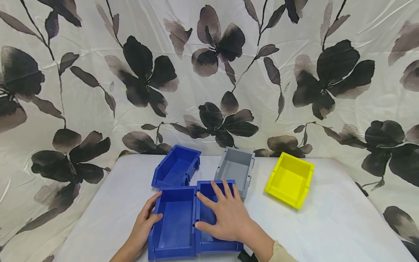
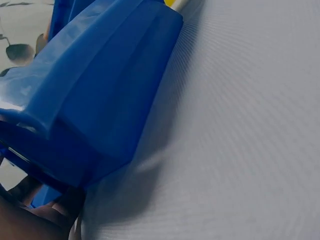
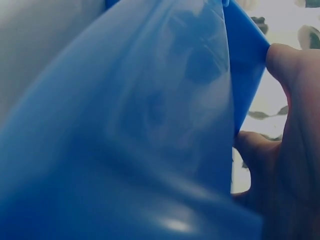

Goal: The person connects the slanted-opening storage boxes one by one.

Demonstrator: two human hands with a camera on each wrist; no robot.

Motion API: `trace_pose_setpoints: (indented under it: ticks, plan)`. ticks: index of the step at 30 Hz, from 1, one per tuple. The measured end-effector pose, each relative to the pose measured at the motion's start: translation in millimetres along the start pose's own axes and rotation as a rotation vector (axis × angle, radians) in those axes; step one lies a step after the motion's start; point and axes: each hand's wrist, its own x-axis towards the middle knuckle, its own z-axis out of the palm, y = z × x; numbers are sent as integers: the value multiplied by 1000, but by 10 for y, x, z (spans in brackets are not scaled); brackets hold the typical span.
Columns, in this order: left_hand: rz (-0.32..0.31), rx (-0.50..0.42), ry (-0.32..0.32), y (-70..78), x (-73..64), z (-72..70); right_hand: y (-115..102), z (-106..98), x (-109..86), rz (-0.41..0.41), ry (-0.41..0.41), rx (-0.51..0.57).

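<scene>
Two blue storage bins stand side by side at the near edge, their long walls meeting. My left hand (image 1: 142,222) grips the outer wall of the left blue bin (image 1: 176,225), thumb over the rim and fingers along the outside. In the left wrist view, fingers (image 2: 65,205) touch a lower corner of blue plastic. Spread across the right blue bin (image 1: 219,248) is my right hand (image 1: 227,216), its fingers extended. Its thumb and forefinger tips lie at the rim where the bins meet; the other fingertips reach the far rim. The right wrist view shows a blue wall (image 3: 165,110) close up.
Behind the pair lies another blue bin (image 1: 176,165), set at an angle. A grey bin (image 1: 235,167) stands just beyond my right hand, and a yellow bin (image 1: 289,178) sits farther right. All are on a white-covered table (image 1: 340,218) before a floral cloth (image 1: 278,91).
</scene>
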Motion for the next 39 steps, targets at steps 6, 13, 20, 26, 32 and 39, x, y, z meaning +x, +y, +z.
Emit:
trace_pose_setpoints:
  ticks: [6, 13, 20, 26, 32, 39]
  plan:
    - [5, 7, -5, 1, 16, -14, -15, 33, -14, 23, -4, -7]
    - [-2, 9, -15, 12, 8, -17, -25, 68, -15, 31, -12, -15]
    - [2, 27, -26, 25, -2, -1, -15, 88, -11, 41, -28, -21]
    - [0, 19, -34, 4, -12, -3, -3, 179, -21, 27, -30, -4]
    - [-6, 2, -54, -12, 24, 11, 18, 262, -38, 33, -16, -41]
    - [-44, -3, -66, 26, 28, -15, 13, 274, -27, 20, 16, -42]
